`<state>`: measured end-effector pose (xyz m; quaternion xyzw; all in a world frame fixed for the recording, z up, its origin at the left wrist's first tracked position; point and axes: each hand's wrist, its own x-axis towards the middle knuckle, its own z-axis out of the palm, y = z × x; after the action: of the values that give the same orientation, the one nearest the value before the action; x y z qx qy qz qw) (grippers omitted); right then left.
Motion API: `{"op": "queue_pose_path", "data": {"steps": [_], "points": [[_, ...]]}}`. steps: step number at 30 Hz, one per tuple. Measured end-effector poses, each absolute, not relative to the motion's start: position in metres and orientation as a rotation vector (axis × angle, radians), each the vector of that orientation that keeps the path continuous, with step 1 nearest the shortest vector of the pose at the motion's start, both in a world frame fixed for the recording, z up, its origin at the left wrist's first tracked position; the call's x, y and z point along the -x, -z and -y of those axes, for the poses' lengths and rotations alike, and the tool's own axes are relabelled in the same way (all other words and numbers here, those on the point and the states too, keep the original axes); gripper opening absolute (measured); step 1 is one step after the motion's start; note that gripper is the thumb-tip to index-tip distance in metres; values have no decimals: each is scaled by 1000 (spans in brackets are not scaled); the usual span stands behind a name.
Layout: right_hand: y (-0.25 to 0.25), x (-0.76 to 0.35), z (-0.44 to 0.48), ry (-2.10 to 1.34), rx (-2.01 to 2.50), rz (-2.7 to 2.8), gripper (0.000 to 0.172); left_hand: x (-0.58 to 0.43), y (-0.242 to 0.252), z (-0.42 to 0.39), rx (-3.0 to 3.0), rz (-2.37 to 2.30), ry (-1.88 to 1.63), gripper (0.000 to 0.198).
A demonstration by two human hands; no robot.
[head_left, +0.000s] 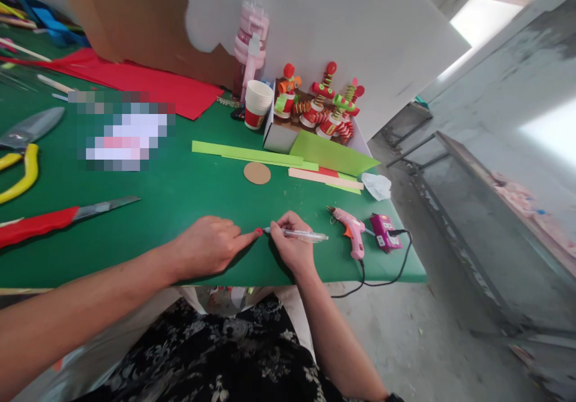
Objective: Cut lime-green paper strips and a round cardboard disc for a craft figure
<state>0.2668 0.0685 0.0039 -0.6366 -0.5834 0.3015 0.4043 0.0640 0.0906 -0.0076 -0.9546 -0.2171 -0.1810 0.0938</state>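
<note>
- Small red piece (258,232): lower centre of frame, on green desk (202,192)
- Left hand (212,245): index finger stretched out, tip on piece, gripping nothing
- Right hand (294,252): pinching pen (302,234), point at piece's edge
- Advised: press fingertip firmly, guide pen lightly

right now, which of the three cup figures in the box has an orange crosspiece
The leftmost cup figure, nearest the stacked paper cups: its crosspiece is orange, while the middle figure's is red and the right figure's green.
</note>
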Motion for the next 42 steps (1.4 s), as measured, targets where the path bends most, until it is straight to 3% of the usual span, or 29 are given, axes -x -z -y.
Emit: {"op": "queue_pose_path", "data": {"steps": [42], "points": [[-5, -265, -69, -764, 1601, 1503, 24, -62, 11, -91, 2883, 687, 426, 42]]}}
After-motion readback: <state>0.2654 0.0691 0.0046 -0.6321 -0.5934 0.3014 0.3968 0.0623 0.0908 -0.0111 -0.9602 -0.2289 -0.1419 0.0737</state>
